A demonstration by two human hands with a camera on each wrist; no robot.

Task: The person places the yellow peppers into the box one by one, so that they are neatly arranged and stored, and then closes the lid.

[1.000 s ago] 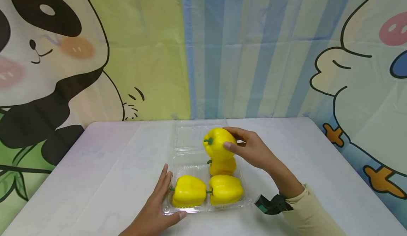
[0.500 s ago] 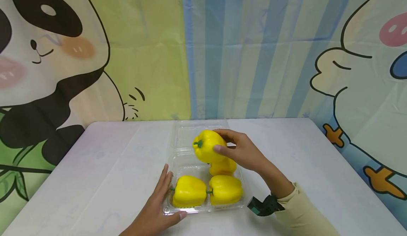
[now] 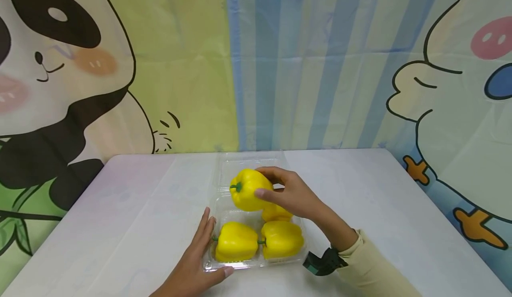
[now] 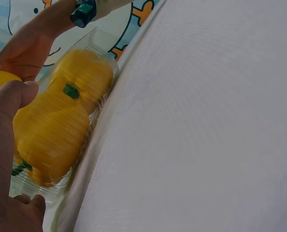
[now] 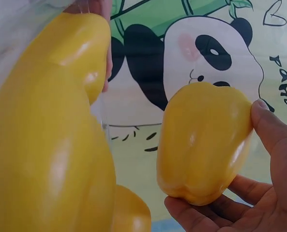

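Observation:
My right hand [image 3: 294,194] grips a yellow bell pepper [image 3: 250,190] by its blunt end, its green stem pointing left. The pepper hangs over the back of a clear plastic clamshell box [image 3: 256,266], overlapping another pepper [image 3: 277,213] in the back right compartment. Two more yellow peppers fill the front compartments, a left one [image 3: 237,242] and a right one [image 3: 282,239]. Against the box's front left corner lies my left hand [image 3: 192,257], fingers straight along the side and thumb at the front edge. The right wrist view shows thumb and fingers around the held pepper [image 5: 206,142].
The box's open lid [image 3: 230,166] lies flat behind it on the white table [image 3: 132,217]. A cartoon-printed curtain [image 3: 192,66] stands along the table's back. A black wrist device [image 3: 325,262] sits at the right sleeve.
My right hand has carried the held pepper left and slightly lower, from above the back right pepper toward the back left compartment. The left hand stays at the box corner.

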